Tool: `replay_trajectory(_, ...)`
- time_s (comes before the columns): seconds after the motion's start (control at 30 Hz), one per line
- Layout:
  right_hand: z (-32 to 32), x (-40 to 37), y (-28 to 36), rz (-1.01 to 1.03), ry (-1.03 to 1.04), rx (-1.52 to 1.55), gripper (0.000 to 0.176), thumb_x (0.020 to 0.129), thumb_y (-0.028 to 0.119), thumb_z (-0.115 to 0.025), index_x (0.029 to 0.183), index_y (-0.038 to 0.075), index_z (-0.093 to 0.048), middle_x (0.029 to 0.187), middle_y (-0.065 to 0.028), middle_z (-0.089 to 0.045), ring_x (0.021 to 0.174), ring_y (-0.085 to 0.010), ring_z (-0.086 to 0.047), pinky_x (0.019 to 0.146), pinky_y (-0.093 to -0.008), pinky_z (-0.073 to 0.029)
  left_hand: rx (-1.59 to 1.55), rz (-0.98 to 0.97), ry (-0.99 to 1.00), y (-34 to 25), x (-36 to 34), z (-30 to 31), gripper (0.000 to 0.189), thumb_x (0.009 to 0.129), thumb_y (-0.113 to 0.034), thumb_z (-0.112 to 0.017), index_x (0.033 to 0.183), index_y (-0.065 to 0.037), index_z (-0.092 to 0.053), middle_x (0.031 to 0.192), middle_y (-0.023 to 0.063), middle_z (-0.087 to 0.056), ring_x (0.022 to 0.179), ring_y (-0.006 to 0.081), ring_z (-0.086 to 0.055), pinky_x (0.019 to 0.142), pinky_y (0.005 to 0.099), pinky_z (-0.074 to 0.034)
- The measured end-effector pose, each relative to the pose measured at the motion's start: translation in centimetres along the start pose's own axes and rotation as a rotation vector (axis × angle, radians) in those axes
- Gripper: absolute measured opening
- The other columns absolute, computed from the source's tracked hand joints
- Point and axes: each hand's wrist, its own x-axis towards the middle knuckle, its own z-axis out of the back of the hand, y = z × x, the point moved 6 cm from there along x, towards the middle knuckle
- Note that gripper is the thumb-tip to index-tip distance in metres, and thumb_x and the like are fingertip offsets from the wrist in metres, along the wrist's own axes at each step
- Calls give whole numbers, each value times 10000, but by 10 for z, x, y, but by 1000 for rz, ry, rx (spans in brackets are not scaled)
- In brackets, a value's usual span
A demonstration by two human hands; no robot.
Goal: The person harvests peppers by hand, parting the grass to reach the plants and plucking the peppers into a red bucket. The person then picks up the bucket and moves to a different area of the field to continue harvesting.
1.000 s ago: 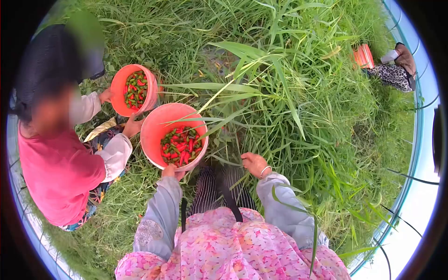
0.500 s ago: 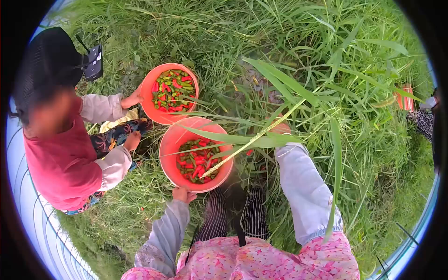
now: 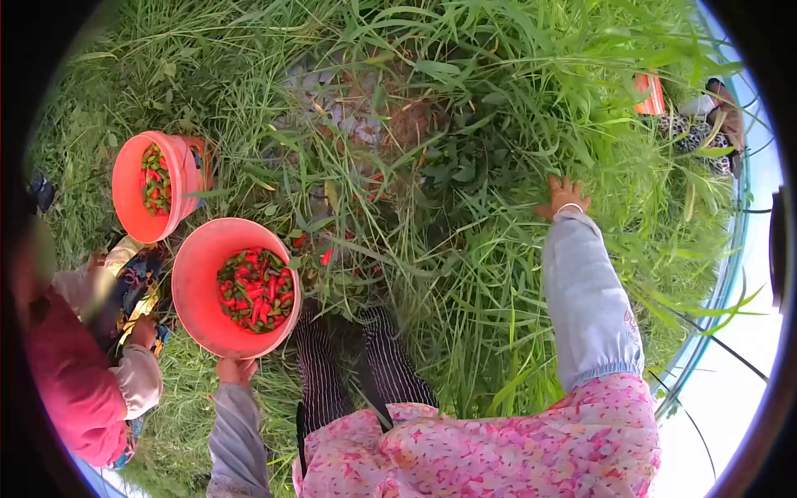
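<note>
My left hand [image 3: 236, 371] grips the near rim of a red bucket [image 3: 199, 307], its fingers closed over the edge. Red and green peppers [image 3: 256, 289] lie in the bottom of this bucket. Out to the right, my right hand [image 3: 566, 196] reaches into tall green grass [image 3: 498, 249] with its fingers spread and nothing held in them. Beyond my bucket, at the upper left, a second red bucket [image 3: 177, 166] tilts on the grass with more peppers [image 3: 154, 183] inside.
A co-worker in a red top [image 3: 75, 373] is at the left edge. Another person in patterned clothing [image 3: 697, 145] is at the upper right, near a red container [image 3: 649, 94]. Leafy plants [image 3: 465, 158] stand at centre, and a few red peppers [image 3: 327, 256] show among the grass.
The view has swung right, so both buckets appear farther left. My right hand has moved outward, and the long grass stalk that crossed my bucket is gone from there. The co-worker's hand is off the second bucket.
</note>
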Motion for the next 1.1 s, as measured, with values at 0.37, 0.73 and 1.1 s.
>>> replay_trajectory(0.37,-251,32,-117,-80,120,42,357,823,167,-548,1180,185,-548,1211,-103,-530,1058,-300,-562,843,-399,-492,92,-7,-42,-25,-40,-14,292,721,-134,-484,982,-18,-542,766,102,-617,556,205,-575,416,290,-425)
replay_trajectory(0.73,-216,8,-112,-175,190,299,351,839,187,-549,1189,170,-544,1183,-94,-569,1066,-257,-566,835,-408,-491,254,-140,46,-122,-257,-93,401,667,-107,-485,1044,25,-513,850,122,-630,657,228,-636,447,303,-536)
replay_trajectory(1.1,-210,3,-112,-149,183,422,350,848,206,-536,1195,170,-543,1195,-98,-562,1077,-247,-561,849,-414,-482,312,-496,258,-233,-319,-242,446,640,-43,-455,1072,68,-479,967,169,-608,780,285,-650,634,405,-588)
